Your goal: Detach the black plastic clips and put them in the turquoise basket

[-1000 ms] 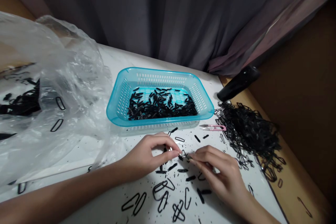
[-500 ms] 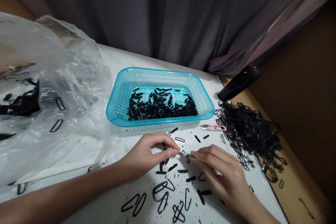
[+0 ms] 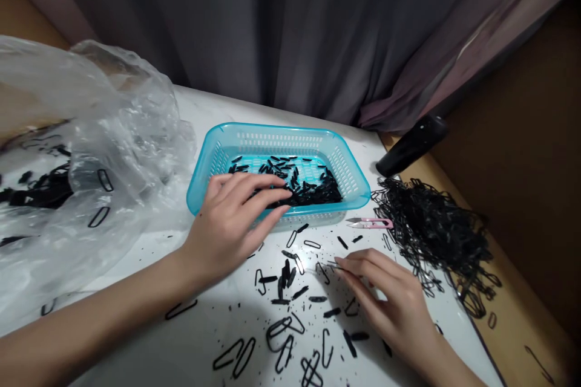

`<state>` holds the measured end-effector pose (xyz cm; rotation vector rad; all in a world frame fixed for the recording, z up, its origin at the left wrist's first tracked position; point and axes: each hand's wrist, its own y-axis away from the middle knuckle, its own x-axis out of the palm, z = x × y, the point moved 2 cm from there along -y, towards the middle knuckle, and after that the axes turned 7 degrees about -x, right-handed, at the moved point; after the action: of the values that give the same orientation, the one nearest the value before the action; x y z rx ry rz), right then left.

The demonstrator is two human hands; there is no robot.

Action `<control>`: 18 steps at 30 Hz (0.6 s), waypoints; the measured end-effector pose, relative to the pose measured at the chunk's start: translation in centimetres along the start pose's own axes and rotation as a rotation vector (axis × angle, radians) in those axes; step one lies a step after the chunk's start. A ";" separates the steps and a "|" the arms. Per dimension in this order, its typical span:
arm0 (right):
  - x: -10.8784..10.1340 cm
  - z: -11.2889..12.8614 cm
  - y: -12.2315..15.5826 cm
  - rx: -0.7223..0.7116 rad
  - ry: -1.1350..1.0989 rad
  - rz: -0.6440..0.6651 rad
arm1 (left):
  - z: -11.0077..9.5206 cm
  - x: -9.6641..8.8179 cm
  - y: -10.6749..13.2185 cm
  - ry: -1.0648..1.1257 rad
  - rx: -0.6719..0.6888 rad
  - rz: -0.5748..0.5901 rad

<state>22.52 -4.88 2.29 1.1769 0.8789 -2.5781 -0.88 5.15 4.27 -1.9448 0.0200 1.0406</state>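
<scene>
Black strips [image 3: 320, 195] lie heaped in a blue perforated basket [image 3: 348, 170], its long axis running left to right, beneath and just beyond the left hand [image 3: 229, 221], the nearer of the two hands, which reaches over the near rim with thumb and fingers parted. Apart from the basket, the right hand [image 3: 390, 293] pinches a slim tool [image 3: 334, 265] above black loops [image 3: 246, 357] scattered across the white table [image 3: 195, 347].

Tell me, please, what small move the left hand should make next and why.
Perhaps relax the grip of the left hand, as its fingertips reach over the blue perforated basket of small black pieces; whether it holds one is hard to tell.
</scene>
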 end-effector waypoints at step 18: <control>0.3 -0.4 -0.1 0.058 0.002 0.042 | -1.5 4.4 4.2 0.186 -0.035 0.657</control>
<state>22.55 -4.53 1.90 1.2003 0.7766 -2.5855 1.31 3.19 -1.31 -2.1097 0.7930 1.2639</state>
